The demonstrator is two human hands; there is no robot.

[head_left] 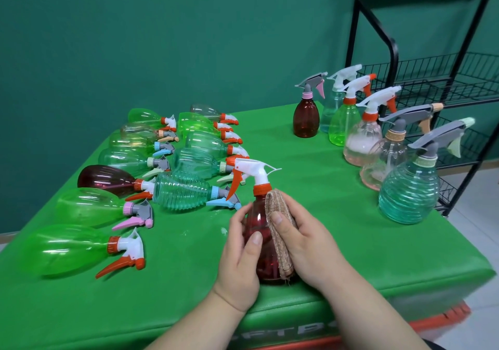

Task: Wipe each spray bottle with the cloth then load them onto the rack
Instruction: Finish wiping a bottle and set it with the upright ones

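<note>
The red bottle stands up on the green table, close to its front edge. The left hand curls its fingers and thumb round the bottle's left side, I think to stop it tipping. The right hand wraps the brown cloth round the bottle's right side, thumb pressing on top, ready to rub.

The bottle is smooth, shiny, see-through plastic. It is fat at the bottom and thin at the neck, with a white and orange trigger top. The cloth looks rough and woven.

Left of the red bottle, many bottles lie on their sides. Behind it to the right, a few standing bottles wait beside the black wire rack, maybe already wiped.
</note>
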